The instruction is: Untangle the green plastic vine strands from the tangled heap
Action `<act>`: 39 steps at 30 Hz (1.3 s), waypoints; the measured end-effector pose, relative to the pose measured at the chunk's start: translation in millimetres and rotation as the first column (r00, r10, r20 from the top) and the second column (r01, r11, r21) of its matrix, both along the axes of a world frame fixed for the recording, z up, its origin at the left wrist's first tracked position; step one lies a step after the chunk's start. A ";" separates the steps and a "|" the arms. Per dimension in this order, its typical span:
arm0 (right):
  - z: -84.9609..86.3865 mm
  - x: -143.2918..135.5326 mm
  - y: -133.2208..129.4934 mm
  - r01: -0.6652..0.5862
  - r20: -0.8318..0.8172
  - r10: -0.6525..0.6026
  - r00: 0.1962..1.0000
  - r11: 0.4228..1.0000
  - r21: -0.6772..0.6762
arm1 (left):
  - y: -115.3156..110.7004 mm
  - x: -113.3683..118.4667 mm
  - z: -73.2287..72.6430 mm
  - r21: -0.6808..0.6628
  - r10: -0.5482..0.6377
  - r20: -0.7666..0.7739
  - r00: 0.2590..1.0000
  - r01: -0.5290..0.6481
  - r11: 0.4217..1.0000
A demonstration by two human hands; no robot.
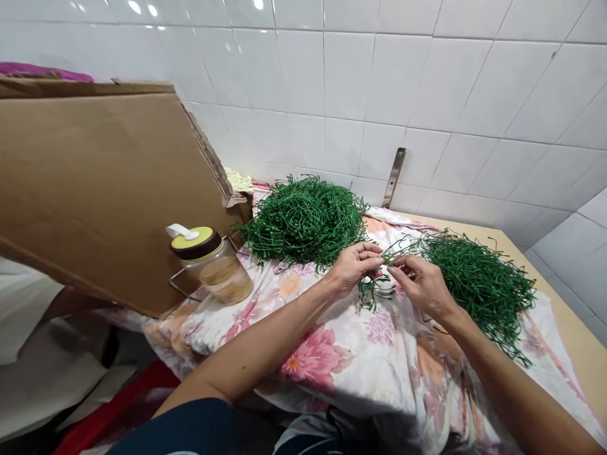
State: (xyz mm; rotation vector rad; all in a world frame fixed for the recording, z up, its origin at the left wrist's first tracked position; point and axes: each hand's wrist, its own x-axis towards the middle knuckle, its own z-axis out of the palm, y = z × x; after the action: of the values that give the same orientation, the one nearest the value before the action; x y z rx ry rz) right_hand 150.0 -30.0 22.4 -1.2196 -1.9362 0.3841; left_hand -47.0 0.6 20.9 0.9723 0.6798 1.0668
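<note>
My left hand (358,265) and my right hand (421,281) meet over the cloth, fingertips almost touching. Between them is a small bunch of thin green plastic-looking stems (375,292) with tiny knobs at the ends. Both hands pinch it; some stems hang below my left fingers, others stick out above. A big heap of the same green stems (306,218) lies behind my left hand. To the right of my right hand spreads a second heap of green stems (478,284). Exactly which stems sit in each pinch is too small to make out.
A floral cloth (327,360) covers most of the wooden table (581,354). On the left stand a jar with a yellow-and-brown lid (213,265) and a large cardboard box (95,189). A metal strip (394,177) leans on the tiled wall (303,76).
</note>
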 end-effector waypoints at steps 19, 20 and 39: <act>3.7 -10.7 -33.7 -0.039 0.512 0.067 0.857 0.997 -0.065 | -12.5 7.4 -2.6 0.368 0.291 -0.262 0.920 -0.184 0.911; 11.3 -8.8 -37.4 -0.025 0.546 0.081 0.834 0.994 -0.109 | -13.4 6.6 -2.0 0.419 0.328 -0.285 0.901 -0.191 0.888; 6.0 1.1 -27.1 -0.004 0.110 0.030 0.994 0.974 -0.227 | -17.8 15.2 -12.5 0.304 0.154 -0.239 0.959 -0.077 0.950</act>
State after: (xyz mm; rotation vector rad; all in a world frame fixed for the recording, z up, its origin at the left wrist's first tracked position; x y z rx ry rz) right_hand 151.0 -57.1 28.3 -1.3972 -2.0424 0.5695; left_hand -31.7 -17.2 8.4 1.3587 0.8168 1.1769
